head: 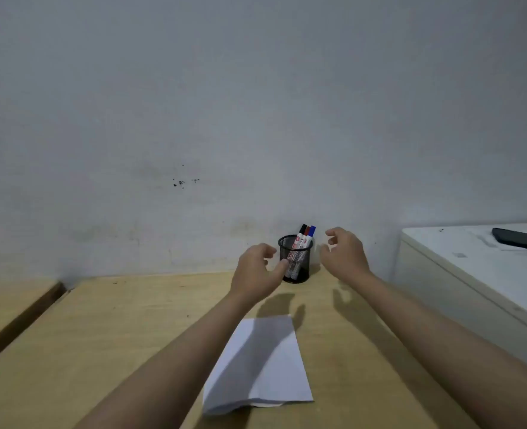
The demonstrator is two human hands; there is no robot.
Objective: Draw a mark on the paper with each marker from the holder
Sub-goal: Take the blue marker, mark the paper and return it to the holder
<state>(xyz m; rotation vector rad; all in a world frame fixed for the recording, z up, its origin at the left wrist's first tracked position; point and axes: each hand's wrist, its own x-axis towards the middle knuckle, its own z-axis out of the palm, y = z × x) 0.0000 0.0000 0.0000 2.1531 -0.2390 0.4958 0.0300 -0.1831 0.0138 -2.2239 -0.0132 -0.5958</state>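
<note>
A black mesh holder (299, 267) stands near the far edge of the wooden table (116, 329), against the wall. Three markers lean in it: one with a black cap (302, 228), one with a dark red cap (307, 230), one with a blue cap (312, 230). My left hand (256, 270) hovers just left of the holder, fingers curled and apart, thumb close to the mesh. My right hand (344, 257) hangs just right of the holder, fingers apart, holding nothing. A folded white paper (262, 363) lies on the table nearer to me, between my forearms.
A white cabinet (472, 274) stands to the right of the table, with a dark flat object (520, 239) on top. A second wooden surface (5, 308) lies to the left across a gap. The grey wall rises right behind the holder.
</note>
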